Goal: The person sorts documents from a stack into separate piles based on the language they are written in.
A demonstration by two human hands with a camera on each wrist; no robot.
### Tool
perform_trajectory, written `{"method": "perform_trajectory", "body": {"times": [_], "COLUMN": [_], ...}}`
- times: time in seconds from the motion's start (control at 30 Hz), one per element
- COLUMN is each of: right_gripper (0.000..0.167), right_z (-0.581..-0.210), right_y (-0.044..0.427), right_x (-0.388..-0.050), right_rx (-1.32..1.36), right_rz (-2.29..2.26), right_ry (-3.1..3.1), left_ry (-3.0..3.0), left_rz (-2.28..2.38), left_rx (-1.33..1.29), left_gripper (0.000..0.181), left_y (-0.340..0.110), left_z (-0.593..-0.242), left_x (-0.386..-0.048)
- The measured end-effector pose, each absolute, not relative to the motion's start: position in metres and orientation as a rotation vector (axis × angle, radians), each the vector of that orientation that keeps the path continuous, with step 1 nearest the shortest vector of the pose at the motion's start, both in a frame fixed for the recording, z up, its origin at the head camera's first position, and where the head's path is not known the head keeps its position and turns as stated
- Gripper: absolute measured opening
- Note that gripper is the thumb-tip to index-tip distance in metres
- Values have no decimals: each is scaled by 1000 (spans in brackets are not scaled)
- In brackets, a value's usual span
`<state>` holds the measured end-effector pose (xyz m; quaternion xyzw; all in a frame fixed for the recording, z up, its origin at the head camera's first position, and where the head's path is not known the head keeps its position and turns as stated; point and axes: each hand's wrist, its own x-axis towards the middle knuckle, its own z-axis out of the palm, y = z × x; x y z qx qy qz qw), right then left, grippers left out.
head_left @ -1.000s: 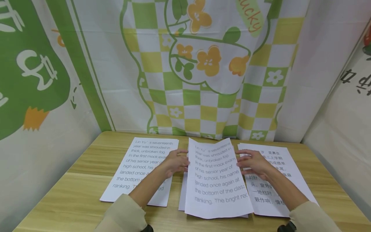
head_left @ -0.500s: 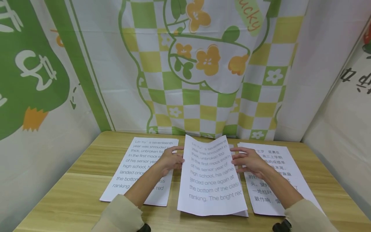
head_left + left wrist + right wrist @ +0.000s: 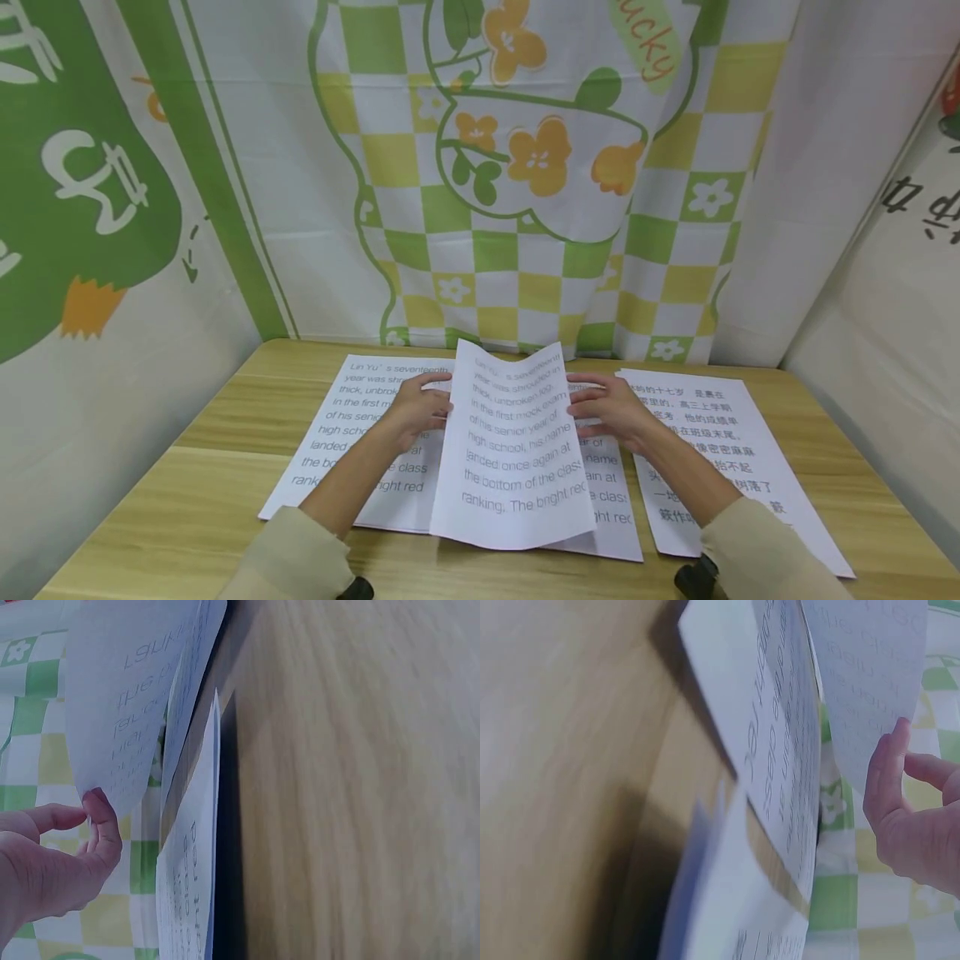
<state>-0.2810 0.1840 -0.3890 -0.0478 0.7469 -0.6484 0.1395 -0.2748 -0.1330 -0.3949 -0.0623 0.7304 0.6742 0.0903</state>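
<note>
A printed sheet of paper (image 3: 513, 450) with English text is held up by both hands, its top edge dipping between them. My left hand (image 3: 422, 408) pinches its left edge between thumb and fingers, as the left wrist view also shows. On the opposite edge my right hand (image 3: 611, 410) pinches the paper, seen too in the right wrist view. Below and right of the raised sheet lies the middle stack (image 3: 618, 521) of English pages, partly covered. The left stack (image 3: 315, 467) of English pages lies under my left forearm, overlapped by the raised sheet's left side.
A stack of pages with Chinese characters (image 3: 757, 467) lies at the right, partly under my right forearm. All stands on a wooden table (image 3: 187, 492). A green and yellow checkered curtain (image 3: 517, 275) hangs right behind the table's back edge.
Both hands have carried the raised sheet leftward from over the middle stack, so more of that stack's text shows. The three stacks have not moved.
</note>
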Motion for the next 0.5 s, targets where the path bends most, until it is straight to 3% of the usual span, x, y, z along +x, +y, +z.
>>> {"method": "perform_trajectory", "body": {"times": [0.5], "right_gripper": [64], "right_z": [-400], "right_y": [128], "right_x": [-288], "right_rx": [-49], "right_rz": [-1936], "right_ry": [2103], "left_ry": [2321], "left_rz": [1933], "left_rx": [-365], "left_gripper": [54], "left_y": [-178], "left_z": [-392], "left_x": [-281]}}
